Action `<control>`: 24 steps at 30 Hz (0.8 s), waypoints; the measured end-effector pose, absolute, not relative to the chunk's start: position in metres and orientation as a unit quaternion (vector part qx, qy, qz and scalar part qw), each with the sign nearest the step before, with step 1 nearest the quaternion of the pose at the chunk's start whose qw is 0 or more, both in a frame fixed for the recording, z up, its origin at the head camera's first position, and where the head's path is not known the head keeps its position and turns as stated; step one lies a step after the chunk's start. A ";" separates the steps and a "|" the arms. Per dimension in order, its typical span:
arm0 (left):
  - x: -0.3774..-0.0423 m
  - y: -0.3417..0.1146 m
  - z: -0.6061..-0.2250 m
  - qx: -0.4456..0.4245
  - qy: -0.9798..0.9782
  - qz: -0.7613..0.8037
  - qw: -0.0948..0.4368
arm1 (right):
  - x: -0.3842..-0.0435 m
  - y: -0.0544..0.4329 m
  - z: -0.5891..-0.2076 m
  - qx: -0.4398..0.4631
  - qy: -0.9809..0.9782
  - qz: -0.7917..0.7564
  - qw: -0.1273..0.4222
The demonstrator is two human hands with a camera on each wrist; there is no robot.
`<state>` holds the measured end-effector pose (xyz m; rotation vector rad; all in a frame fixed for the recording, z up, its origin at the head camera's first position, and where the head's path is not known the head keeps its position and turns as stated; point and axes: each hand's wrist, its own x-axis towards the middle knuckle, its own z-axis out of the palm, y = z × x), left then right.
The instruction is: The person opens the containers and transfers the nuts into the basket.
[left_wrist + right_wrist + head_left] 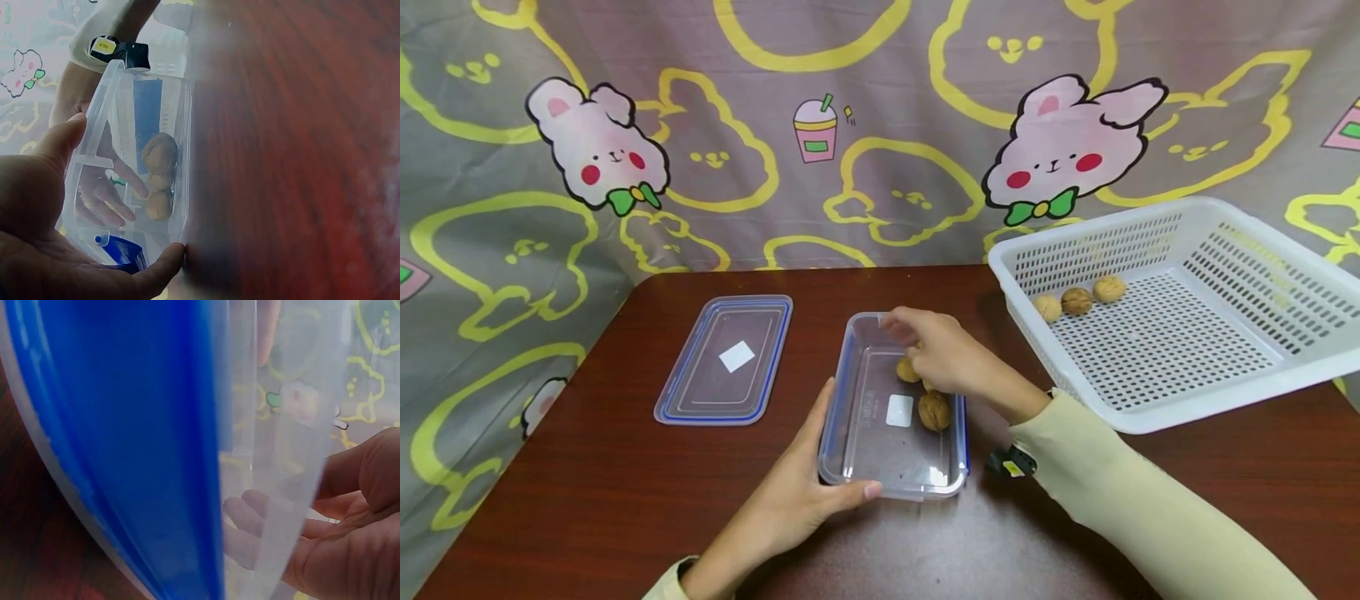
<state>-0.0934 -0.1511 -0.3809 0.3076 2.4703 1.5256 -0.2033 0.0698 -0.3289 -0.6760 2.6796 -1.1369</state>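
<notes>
A clear plastic food container (857, 442) stands on the table. My left hand (797, 492) grips its near left corner, thumb over the near rim and fingers along the left side. Inside, against the right wall, lie a large brown walnut (934, 412) and a paler walnut (907, 369); another between them is mostly hidden. Over the far right part of the container reaches my right hand (943, 350), fingers loosely bent above the walnuts. Seen through the container wall in the left wrist view, the right hand (103, 197) has its fingers spread and nothing between them.
A white perforated basket (1112, 408) with three walnuts (1077, 301) along its left side stands at the right. To the left lies a clear lid (722, 350) with a blue seal and a white label. A patterned curtain (880, 108) hangs behind the dark table (587, 467).
</notes>
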 end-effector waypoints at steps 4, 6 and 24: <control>-0.094 -0.151 -0.381 0.107 0.841 0.519 0.108 | -0.207 0.067 -0.334 -0.224 0.892 -0.383 0.085; -0.094 -0.151 -0.382 0.107 0.841 0.520 0.108 | -0.208 0.066 -0.336 -0.221 0.891 -0.386 0.091; -0.094 -0.151 -0.383 0.101 0.839 0.522 0.113 | -0.209 0.053 -0.347 -0.225 0.873 -0.415 0.125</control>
